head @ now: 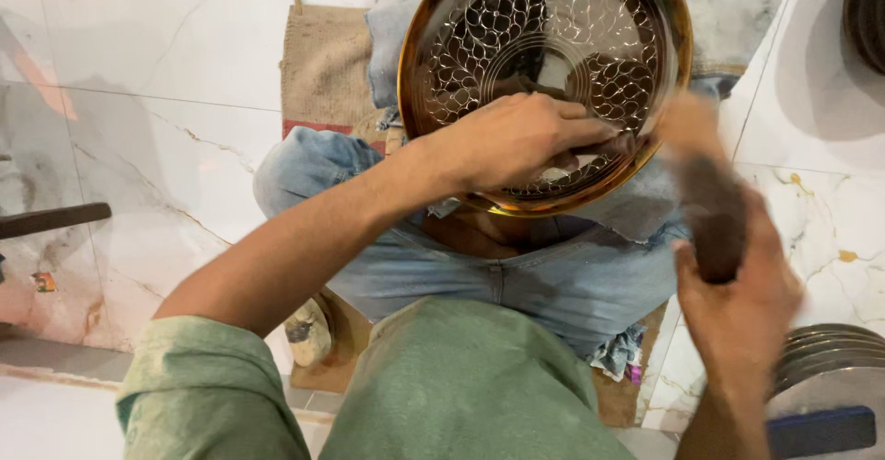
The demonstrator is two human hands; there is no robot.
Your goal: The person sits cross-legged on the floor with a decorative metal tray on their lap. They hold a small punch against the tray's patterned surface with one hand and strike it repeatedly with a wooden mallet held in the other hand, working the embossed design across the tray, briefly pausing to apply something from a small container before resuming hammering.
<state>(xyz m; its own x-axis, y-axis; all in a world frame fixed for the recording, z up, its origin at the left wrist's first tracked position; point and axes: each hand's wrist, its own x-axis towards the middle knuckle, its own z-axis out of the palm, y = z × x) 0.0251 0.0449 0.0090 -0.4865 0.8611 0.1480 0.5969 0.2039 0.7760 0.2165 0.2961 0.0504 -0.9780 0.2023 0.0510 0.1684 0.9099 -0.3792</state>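
A round brass plate (544,17) with an engraved leaf and scale pattern rests tilted on my lap, over blue jeans. My left hand (516,137) lies on its lower part, fingers closed on a thin dark metal tool (613,144) pressed to the plate's surface. My right hand (737,294), to the right and nearer to me, grips the dark handle of a wooden mallet (710,206). The mallet's head is blurred by motion just right of the plate's rim.
I sit cross-legged on a burlap mat (323,64) laid on a white marble floor (138,147). A stack of metal plates (830,349) stands at the lower right, another dark stack (867,8) at the top right. A dark bar (51,220) lies at the left.
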